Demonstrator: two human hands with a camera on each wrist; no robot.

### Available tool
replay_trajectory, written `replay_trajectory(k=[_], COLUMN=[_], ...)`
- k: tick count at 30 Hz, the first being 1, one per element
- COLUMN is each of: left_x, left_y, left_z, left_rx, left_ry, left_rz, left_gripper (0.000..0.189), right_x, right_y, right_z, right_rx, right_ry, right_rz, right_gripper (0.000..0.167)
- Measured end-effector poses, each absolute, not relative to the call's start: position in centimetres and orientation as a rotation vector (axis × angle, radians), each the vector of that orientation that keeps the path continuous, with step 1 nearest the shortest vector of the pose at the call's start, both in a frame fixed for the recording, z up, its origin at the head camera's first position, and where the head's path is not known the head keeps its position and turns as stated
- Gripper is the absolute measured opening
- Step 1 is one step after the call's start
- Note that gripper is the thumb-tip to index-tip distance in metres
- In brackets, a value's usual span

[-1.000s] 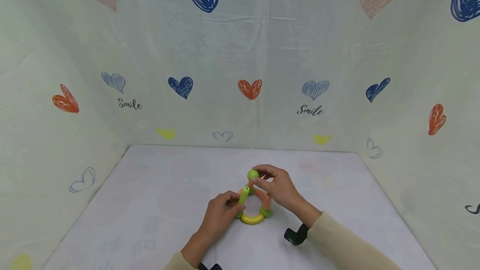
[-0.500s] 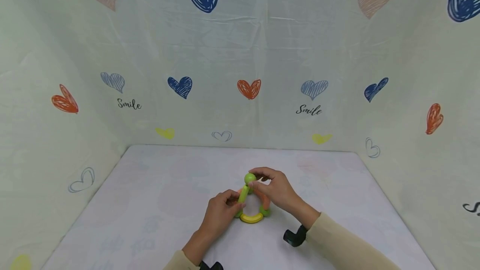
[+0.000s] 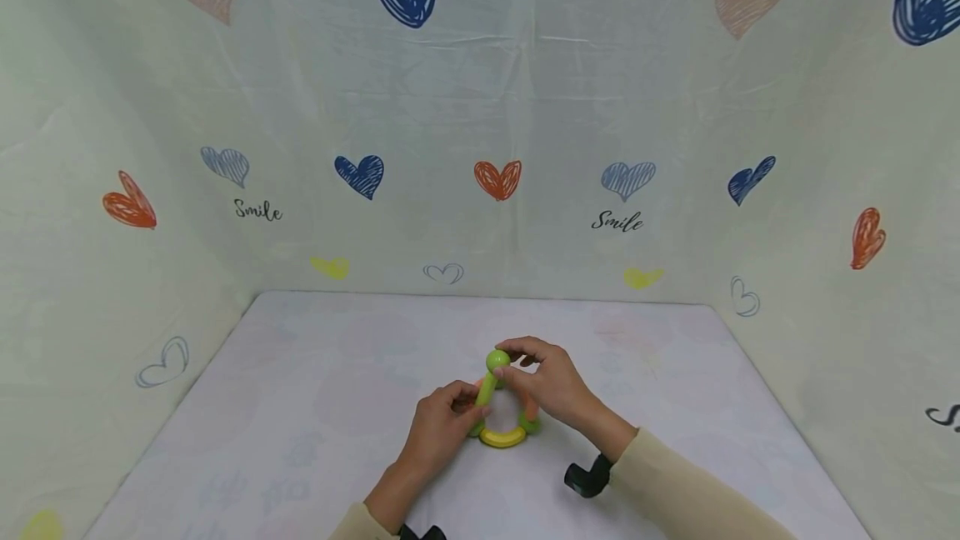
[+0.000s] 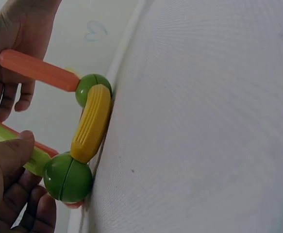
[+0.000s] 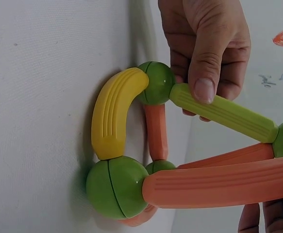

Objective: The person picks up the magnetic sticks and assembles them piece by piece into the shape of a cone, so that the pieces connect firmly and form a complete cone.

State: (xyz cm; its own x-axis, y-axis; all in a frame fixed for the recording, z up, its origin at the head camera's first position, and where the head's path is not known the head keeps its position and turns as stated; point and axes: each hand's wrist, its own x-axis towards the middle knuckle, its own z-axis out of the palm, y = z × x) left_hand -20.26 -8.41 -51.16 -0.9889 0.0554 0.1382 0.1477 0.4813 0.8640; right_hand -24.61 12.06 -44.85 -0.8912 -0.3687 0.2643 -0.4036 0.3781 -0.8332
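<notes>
A toy frame of rods and green balls stands on the table. My left hand (image 3: pixel 442 423) pinches its lime-green rod (image 5: pixel 228 114) between thumb and fingers. That rod slants up from a green corner ball (image 4: pixel 68 177). Its upper end meets the top green ball (image 3: pixel 497 361), which my right hand (image 3: pixel 551 377) pinches between thumb and fingers. A yellow curved rod (image 3: pixel 502 438) joins two corner balls at the near side. Orange rods (image 5: pixel 219 182) also rise toward the top ball. In the head view, my right hand covers part of the far rods.
The white table (image 3: pixel 322 440) spreads out around the toy. Behind and beside it hangs a pale cloth (image 3: pixel 555 107) printed with hearts. A black wrist camera (image 3: pixel 588 477) sits below the right wrist.
My right hand has brought the top ball slightly left and down onto the lime-green rod, whose open end showed before. The left hand has stayed nearly still.
</notes>
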Motion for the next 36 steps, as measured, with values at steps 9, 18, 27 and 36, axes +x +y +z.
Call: replay_trajectory(k=[9,18,27,36], left_x=[-20.3,-20.5,-21.4,-22.0], left_y=[-8.4,-8.4,-8.1,-7.5], left_z=[-51.1,-51.0,-49.6,-47.5], left_rx=[-0.165,-0.211,-0.274,-0.330], left_ry=[-2.623,-2.587,-2.443,-2.416], left_rz=[-1.574,-1.593,-1.733,-1.796], left_gripper=[0.025,0.030,0.043,0.051], right_x=[-24.6,-24.2,-22.6,-21.2], right_y=[12.0,12.6,14.9,16.5], right_z=[-45.0,-45.8,-47.9,-50.4], right_rx=[0.696,0.604,0.719,0.730], right_ry=[-2.589,-2.554,-2.430,-2.453], right_rz=[1.593,1.697,1.748,1.712], right_gripper=[0.032,0.029,0.034,0.034])
